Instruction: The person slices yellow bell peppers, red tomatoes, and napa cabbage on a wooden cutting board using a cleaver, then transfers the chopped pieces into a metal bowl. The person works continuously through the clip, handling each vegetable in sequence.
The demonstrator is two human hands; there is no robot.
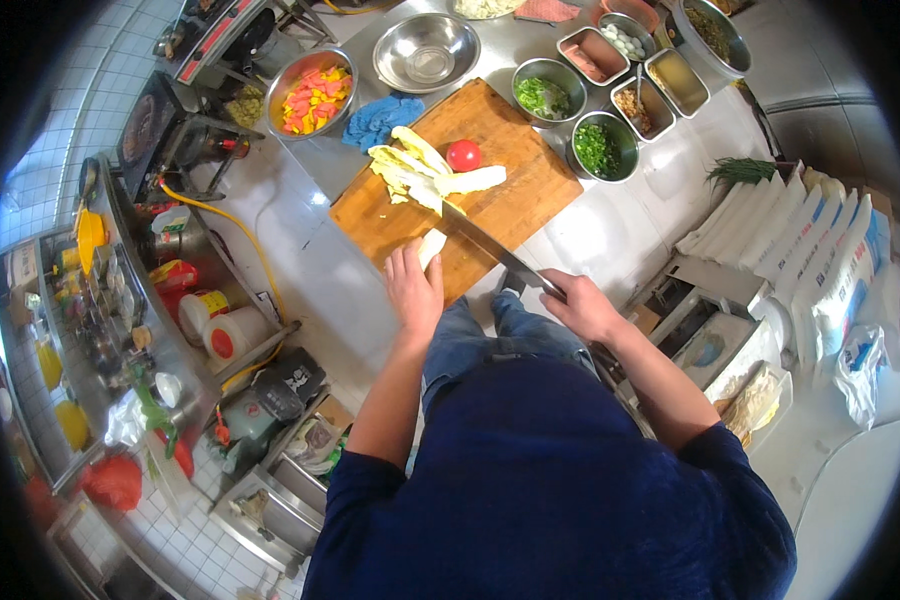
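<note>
My right hand (pixel 577 300) grips the handle of a long kitchen knife (pixel 491 244). Its blade slants up and left across the wooden cutting board (pixel 521 206), the tip touching or just over the napa cabbage leaves (pixel 412 169). Near the board's front left edge, my left hand (pixel 414 283) holds a pale piece of cabbage stem (pixel 432 244) between thumb and fingers. A red ball-shaped item, seemingly a tomato (pixel 463 155), sits beside the leaves, and one cabbage piece (pixel 471 180) lies just below it.
Behind the board stand a bare steel bowl (pixel 426 54), a blue cloth (pixel 382 120) and a bowl of orange and yellow pieces (pixel 315 101). Steel containers of chopped greens (pixel 598 150) line its right. Shelving (pixel 232 330) stands left; white sacks (pixel 802 232) stand right.
</note>
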